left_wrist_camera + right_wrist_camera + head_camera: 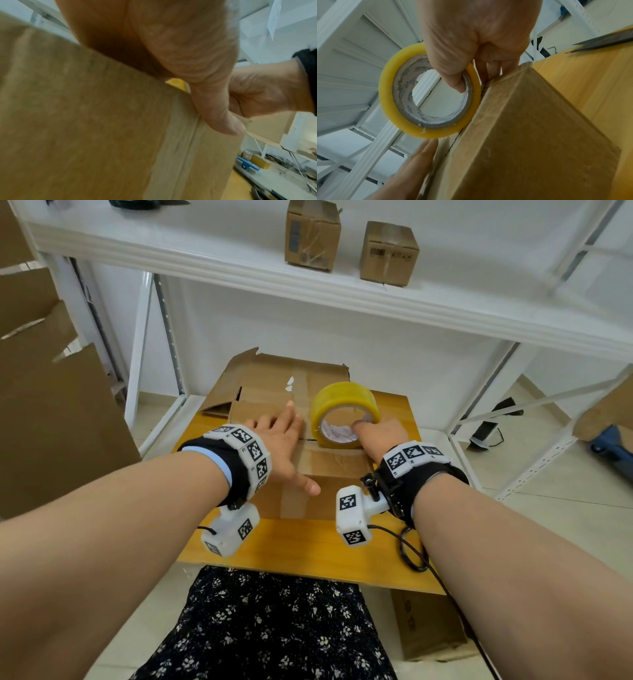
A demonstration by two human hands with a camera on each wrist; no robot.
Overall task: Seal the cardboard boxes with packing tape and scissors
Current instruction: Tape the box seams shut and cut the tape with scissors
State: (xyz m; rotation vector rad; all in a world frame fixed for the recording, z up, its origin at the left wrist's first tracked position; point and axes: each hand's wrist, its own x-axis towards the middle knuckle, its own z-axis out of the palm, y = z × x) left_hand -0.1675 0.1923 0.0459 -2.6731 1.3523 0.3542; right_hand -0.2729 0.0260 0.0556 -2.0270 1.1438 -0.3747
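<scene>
A brown cardboard box [334,462] stands on the yellow wooden table [291,546], its far flaps raised. My left hand [284,446] presses flat on the near closed flaps, fingers straight and spread; its thumb [214,101] lies along the centre seam of the box [102,121]. My right hand [380,436] grips the yellow packing tape roll [342,398], which stands on edge on the box top at the right. The thumb hooks inside the tape roll's [393,108] core and the fingers wrap its outside, against the box [530,135] edge. Scissor blades [604,42] lie on the table right of the box.
Two small taped boxes [313,234] [388,253] sit on the white shelf [342,299] above. Large cardboard sheets [51,422] lean at the left. Another box [428,625] stands under the table's right side. A blue cart [613,443] is on the floor, far right.
</scene>
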